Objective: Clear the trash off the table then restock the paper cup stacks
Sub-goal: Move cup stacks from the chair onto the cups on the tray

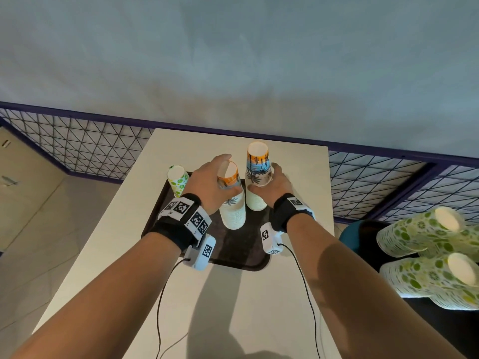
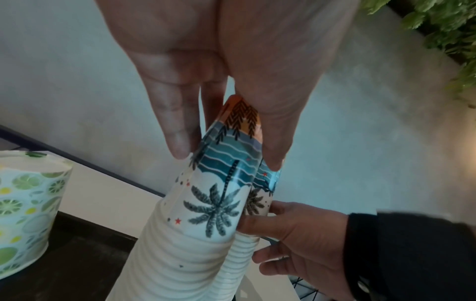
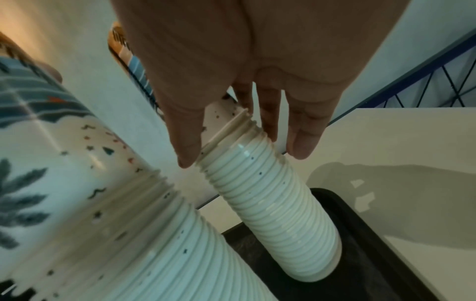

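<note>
Three upside-down paper cup stacks stand on a dark tray (image 1: 233,251) on the white table (image 1: 233,307). My left hand (image 1: 220,172) grips the top palm-print cup of the middle stack (image 1: 232,212), fingers and thumb on either side (image 2: 226,156) of that cup (image 2: 219,203). My right hand (image 1: 269,177) holds the taller right palm-print stack (image 1: 256,174) around the top cup's rim, thumb and fingers (image 3: 243,156) round the ribbed stack (image 3: 278,213). A short lime-print stack (image 1: 177,178) stands untouched at the tray's left.
Two sleeves of lime-print cups (image 1: 425,234) lie on a dark surface right of the table, by a teal stool (image 1: 348,235). A wire-mesh railing (image 1: 90,151) runs behind the table. Bare tabletop lies in front of the tray.
</note>
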Tool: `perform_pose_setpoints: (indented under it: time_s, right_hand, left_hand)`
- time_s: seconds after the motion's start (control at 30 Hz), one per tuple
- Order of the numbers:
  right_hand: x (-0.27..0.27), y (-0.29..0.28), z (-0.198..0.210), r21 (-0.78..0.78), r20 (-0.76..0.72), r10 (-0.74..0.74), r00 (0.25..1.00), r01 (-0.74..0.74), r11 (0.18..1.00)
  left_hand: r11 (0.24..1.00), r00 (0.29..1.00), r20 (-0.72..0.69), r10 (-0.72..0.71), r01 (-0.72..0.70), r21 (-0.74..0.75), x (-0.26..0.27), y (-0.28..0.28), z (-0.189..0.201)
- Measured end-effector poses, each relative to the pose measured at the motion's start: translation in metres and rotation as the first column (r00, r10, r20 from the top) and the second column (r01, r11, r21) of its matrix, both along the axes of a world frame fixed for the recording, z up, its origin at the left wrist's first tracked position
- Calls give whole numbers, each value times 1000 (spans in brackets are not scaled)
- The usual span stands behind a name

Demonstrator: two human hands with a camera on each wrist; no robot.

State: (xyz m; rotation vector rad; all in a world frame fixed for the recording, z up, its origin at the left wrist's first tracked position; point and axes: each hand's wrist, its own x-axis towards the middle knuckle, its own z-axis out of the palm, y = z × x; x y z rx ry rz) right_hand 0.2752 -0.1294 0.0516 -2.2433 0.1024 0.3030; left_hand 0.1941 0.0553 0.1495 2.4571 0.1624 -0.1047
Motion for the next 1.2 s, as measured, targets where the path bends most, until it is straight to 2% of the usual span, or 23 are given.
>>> perform_pose_setpoints:
  time_s: [0.1,0.23,0.37,0.47,0.57,0.63,0.7,0.8,0.87,0.93,1.03,1.13,1.2]
  right_hand:
    - [-15,-17,2,34,-18,-38,999,38,999]
    - [-53,-56,4,145,55,-126,990,117,982]
    - [-109,-111,-5,249,93,-242,966,212,945]
    - [-157,-156,-19,286,88,-314,945,278,917]
    - [-207,-201,-39,272,61,-426,903,396,877]
    - [-238,-231,-56,207,7,-515,857,503,839]
    - [-263,-260,-72,103,-43,-573,819,574,812]
    - [-285,-299,-91,52,-93,-665,741,671,740]
    - [-287,-318,-103,25,-108,-694,711,700,713]
    - [-284,-334,-113,20,-124,-682,721,689,725]
    - [-274,-353,-120,2,-140,-613,777,620,785]
    - [-259,-358,-119,17,-155,-554,818,563,826]
    - [-252,-360,-121,59,-153,-544,825,558,828]
  left_hand:
    - [999,998,42,43,-42,-9,-8,-4,4]
    - [994,977,205,60,-77,77,-29,-26,15]
    - [988,942,324,-92,45,149,-53,-77,20]
    - [973,912,339,-231,209,101,-65,-129,16]
    - [916,875,295,-385,400,8,-73,-185,6]
    - [864,840,251,-481,503,-29,-78,-221,-2]
    - [810,800,209,-562,583,-57,-81,-256,-9]
    - [739,742,162,-650,667,-91,-80,-305,-17]
    - [687,687,123,-716,725,-44,-75,-337,-22]
    - [622,619,62,-783,781,53,-68,-369,-32]
    - [538,552,-73,-831,830,145,-59,-411,-47]
    - [505,536,-181,-825,842,190,-55,-431,-59]
    - [525,549,-136,-824,832,179,-58,-436,-63]
